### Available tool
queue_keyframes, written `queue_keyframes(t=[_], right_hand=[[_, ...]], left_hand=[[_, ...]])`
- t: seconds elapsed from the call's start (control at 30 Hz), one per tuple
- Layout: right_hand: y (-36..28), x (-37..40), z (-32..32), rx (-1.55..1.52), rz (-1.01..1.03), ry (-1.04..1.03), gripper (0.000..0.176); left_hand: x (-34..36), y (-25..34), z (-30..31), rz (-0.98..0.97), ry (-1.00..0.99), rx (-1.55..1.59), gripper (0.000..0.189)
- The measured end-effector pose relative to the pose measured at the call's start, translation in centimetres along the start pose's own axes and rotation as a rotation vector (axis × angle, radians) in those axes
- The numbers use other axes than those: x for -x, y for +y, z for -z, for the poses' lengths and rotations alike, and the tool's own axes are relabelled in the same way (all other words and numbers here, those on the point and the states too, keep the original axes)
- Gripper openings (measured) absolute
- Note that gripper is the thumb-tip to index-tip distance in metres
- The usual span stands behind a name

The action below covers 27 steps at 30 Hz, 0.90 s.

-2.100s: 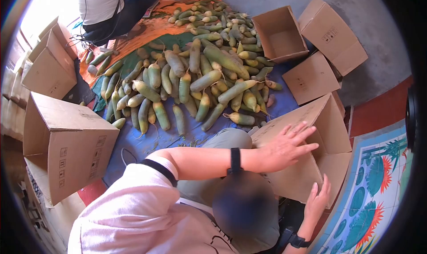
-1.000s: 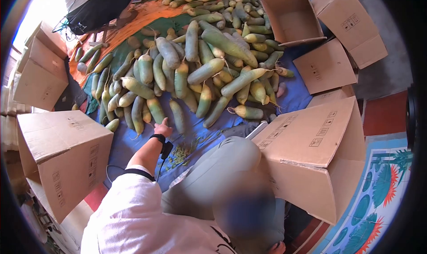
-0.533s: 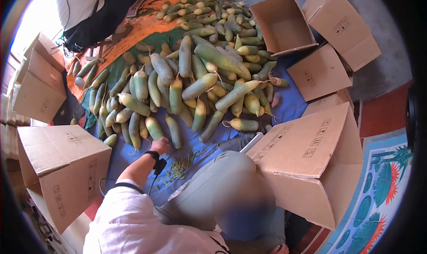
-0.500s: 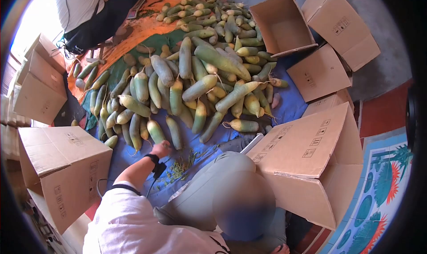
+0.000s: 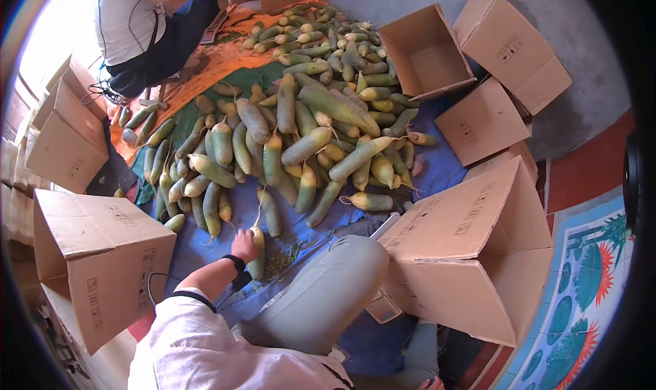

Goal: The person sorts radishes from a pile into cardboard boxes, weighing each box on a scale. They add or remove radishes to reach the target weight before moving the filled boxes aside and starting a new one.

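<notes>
My left hand (image 5: 242, 246) is wrapped round the upper part of a green radish (image 5: 257, 261). That radish stands roughly upright over the blue sheet (image 5: 198, 253), its thin root pointing at the pile. Close by lie a darker green radish (image 5: 270, 216) and a scatter of green leaf scraps (image 5: 280, 260). A dark band with a small device is on my left wrist. Beyond the hand, a large heap of green radishes (image 5: 301, 144) with pale yellowish ends covers the sheets. My right hand is out of view.
An open carton (image 5: 109, 267) stands at my left, another (image 5: 451, 253) at my right. More cartons (image 5: 430, 55) sit at the back right and left. A co-worker (image 5: 143, 35) squats at the far left by an orange sheet (image 5: 225, 48). My bent knee (image 5: 355, 260) is in front.
My left hand has drawn a radish from the heap's front edge towards me. The co-worker's arm has come into view. The view has shifted slightly.
</notes>
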State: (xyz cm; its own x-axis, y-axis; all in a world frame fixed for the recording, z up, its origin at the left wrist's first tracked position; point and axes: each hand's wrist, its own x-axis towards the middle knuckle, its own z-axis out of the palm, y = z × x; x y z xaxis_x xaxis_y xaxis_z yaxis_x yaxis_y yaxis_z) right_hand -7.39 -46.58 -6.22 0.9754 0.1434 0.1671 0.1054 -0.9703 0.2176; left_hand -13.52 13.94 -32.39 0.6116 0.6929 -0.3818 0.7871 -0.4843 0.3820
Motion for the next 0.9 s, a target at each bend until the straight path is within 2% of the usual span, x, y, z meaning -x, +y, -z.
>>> queue_keyframes(t=[0.13,0.2,0.27,0.3,0.33,0.4,0.53,0.6,0.7,0.9], right_hand=[[-0.2,-0.1,-0.2,0.036,-0.065,-0.051,0.027],[-0.2,0.1,-0.4,0.026,-0.065,-0.03,0.027],[-0.5,0.1,-0.2,0.015,-0.063,-0.015,0.027],[-0.6,0.1,-0.1,0.019,-0.064,-0.016,0.027],[-0.6,0.0,0.0,0.025,-0.063,-0.018,0.027],[-0.7,-0.1,0.2,0.034,-0.061,-0.021,0.028],[-0.9,-0.6,0.2,0.04,-0.043,-0.027,0.028],[-1.1,-0.8,-0.1,0.035,-0.034,-0.029,0.028],[-1.3,-0.8,-0.1,0.044,-0.041,-0.039,0.028],[-1.3,-0.7,0.1,0.066,-0.071,-0.037,0.027]], left_hand=[[-3.4,4.0,2.3,0.059,0.011,0.017,0.056],[-5.5,4.4,1.1,0.099,-0.027,0.01,0.06],[-6.8,5.2,1.4,0.208,-0.196,-0.099,0.059],[-7.2,5.8,1.6,0.307,-0.242,-0.032,0.059],[-7.4,5.8,1.3,0.303,-0.245,-0.031,0.059],[-7.9,5.5,0.7,0.426,-0.241,0.119,0.057],[-7.5,4.0,0.0,0.404,-0.211,0.187,0.05],[-7.6,2.5,-1.0,0.173,-0.122,0.158,0.04],[-6.4,3.8,-0.2,0.086,-0.053,0.152,0.031],[-4.5,4.4,-0.6,0.135,0.024,0.273,0.03]])
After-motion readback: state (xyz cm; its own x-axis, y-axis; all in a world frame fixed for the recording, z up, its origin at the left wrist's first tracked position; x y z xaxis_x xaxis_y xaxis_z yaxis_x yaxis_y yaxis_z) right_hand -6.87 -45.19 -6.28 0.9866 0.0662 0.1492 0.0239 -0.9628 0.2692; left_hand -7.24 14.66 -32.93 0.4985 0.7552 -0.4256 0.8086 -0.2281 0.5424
